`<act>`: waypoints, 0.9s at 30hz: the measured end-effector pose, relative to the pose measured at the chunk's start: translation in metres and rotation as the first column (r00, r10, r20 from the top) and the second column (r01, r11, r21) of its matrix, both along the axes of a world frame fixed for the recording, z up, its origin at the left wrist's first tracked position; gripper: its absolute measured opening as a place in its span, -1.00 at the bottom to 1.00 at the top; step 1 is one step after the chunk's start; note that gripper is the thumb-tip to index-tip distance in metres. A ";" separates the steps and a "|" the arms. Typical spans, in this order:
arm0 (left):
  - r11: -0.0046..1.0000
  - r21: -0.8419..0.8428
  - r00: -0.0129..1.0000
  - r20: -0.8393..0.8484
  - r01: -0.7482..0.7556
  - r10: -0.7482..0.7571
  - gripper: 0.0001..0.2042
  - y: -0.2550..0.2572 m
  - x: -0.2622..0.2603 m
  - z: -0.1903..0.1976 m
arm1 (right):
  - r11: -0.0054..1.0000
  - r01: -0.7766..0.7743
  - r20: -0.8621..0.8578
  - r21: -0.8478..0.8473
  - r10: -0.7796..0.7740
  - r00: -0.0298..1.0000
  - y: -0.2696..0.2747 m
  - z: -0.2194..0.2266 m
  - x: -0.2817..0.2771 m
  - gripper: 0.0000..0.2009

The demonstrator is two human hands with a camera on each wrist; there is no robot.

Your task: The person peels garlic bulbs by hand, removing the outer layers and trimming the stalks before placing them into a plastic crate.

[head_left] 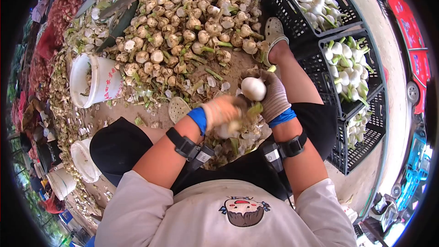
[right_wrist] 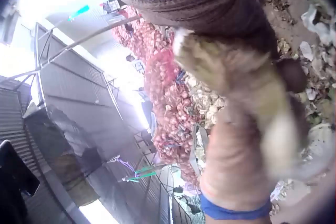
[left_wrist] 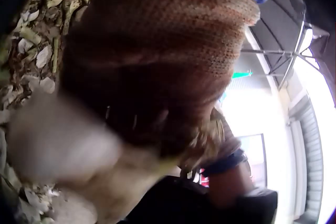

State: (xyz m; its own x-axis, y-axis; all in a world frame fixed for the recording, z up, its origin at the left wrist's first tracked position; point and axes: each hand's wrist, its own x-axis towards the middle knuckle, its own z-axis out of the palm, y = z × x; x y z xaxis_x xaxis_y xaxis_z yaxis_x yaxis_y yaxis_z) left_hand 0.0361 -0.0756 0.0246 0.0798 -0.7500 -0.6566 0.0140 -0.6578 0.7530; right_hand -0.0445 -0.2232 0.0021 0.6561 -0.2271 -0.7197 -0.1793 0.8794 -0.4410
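Note:
My right hand [head_left: 275, 95], in a knitted glove with a blue cuff, grips a peeled white garlic bulb [head_left: 253, 88] with a short green stem pointing up. Opposite it, my gloved left hand [head_left: 220, 112] is blurred by motion. Its fingers are curled by a loose, pale yellow-green strip of garlic skin [head_left: 252, 113] that hangs below the bulb. In the right wrist view this skin [right_wrist: 231, 66] trails between both hands. A blurred whitish shape [left_wrist: 63, 137] shows under the left hand [left_wrist: 157, 50] in the left wrist view. The left fingertips are hidden there.
A heap of unpeeled garlic [head_left: 183, 23] spreads ahead. Black crates [head_left: 320, 71] of white garlic line the right side. A white bucket [head_left: 104, 80] stands to the left, with peelings [head_left: 238, 144] between the legs. Red mesh sacks [right_wrist: 163, 77] are piled behind.

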 end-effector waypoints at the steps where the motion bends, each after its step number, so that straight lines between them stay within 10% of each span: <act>1: 0.985 -0.027 0.979 0.118 0.170 -0.166 -0.61 -0.005 0.000 -0.007 | 0.996 0.061 -0.019 0.063 -0.060 0.998 -0.007 -0.004 0.008 -0.75; 2: 0.940 -0.033 0.918 0.233 0.339 -0.322 -0.62 -0.008 0.000 -0.020 | 0.984 0.125 -0.047 0.126 -0.120 0.992 -0.014 -0.004 0.018 -0.74; 5: 0.972 0.188 0.724 0.651 0.138 -0.229 -0.61 -0.037 0.033 -0.040 | 0.900 0.395 0.394 0.182 -0.435 0.810 -0.062 0.046 0.035 -0.54; 8: 0.967 0.255 0.266 0.932 -0.005 -0.245 -0.45 -0.056 0.088 -0.110 | 0.934 0.357 0.388 0.005 -0.331 0.860 -0.073 0.045 0.042 -0.50; 12: 0.855 0.507 0.110 0.848 0.110 -0.518 -0.66 -0.069 0.143 -0.148 | 0.997 0.065 0.123 0.038 -0.069 0.990 -0.047 -0.006 0.045 -0.62; 14: 0.930 0.361 0.210 0.907 0.065 -0.366 -0.73 -0.064 0.154 -0.151 | 0.995 -0.044 0.068 -0.084 0.050 0.996 -0.041 -0.020 0.047 -0.60; 16: 0.970 -0.042 0.549 0.818 -0.240 0.171 -0.66 -0.049 0.157 -0.135 | 0.987 -0.080 0.005 -0.137 0.081 0.997 -0.037 -0.034 0.050 -0.60; 17: 0.854 -0.105 0.674 0.569 -0.509 0.472 -0.65 -0.049 0.152 -0.115 | 0.808 -0.176 0.020 -0.563 0.226 0.974 -0.031 -0.043 0.054 -0.57; 19: 0.647 -0.006 0.645 -0.085 -0.762 0.759 -0.63 -0.040 0.138 -0.070 | 0.050 -0.349 -0.308 -0.936 0.366 0.879 -0.015 -0.023 0.058 -0.40; 22: 0.478 0.073 0.395 -0.462 -0.875 0.794 -0.60 -0.029 0.105 -0.048 | -0.185 -0.260 -0.317 -0.948 0.435 0.843 -0.004 -0.019 0.055 -0.38; 24: 0.683 -0.384 0.751 -0.045 -0.622 0.659 -0.61 -0.018 0.086 -0.054 | -0.288 -0.196 -0.303 -0.937 0.399 0.866 0.005 -0.006 0.046 -0.34; 25: 0.565 -0.075 0.558 -0.308 -0.821 0.770 -0.63 -0.020 0.072 -0.024 | -0.354 -0.186 -0.321 -0.917 0.374 0.870 0.008 0.002 0.041 -0.36; 27: 0.640 -0.199 0.670 -0.209 -0.742 0.713 -0.65 -0.011 0.065 -0.019 | -0.432 -0.158 -0.327 -0.888 0.352 0.877 0.012 0.012 0.028 -0.40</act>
